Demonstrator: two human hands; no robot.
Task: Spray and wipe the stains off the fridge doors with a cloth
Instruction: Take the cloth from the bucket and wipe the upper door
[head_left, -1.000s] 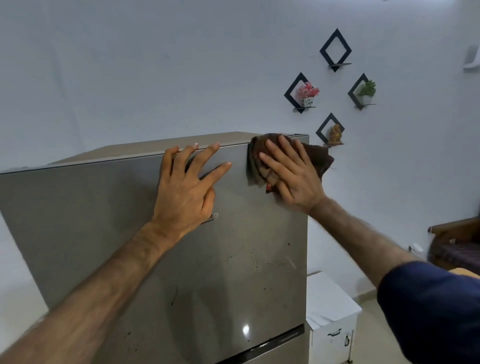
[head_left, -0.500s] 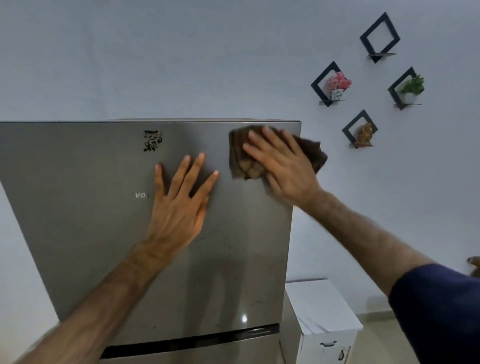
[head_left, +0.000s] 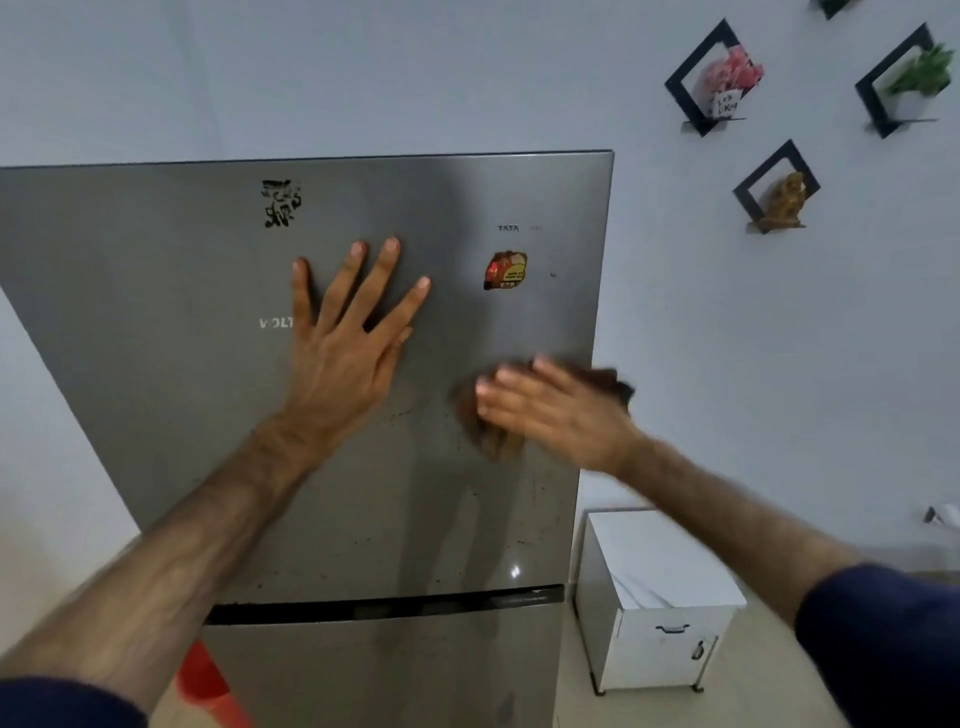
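Our right hand, fingers flat, presses the brown cloth near the upper fridge door right edge; left hand splayed, braces. Risk: cloth snagging the sticker.

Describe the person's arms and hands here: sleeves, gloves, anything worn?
Both hands are bare: no gloves, rings or watch visible on the left hand or the right hand, though the right is motion-blurred. Forearms are bare too. Dark navy sleeves sit pushed up near the elbows on both arms; no markings show on the fabric.
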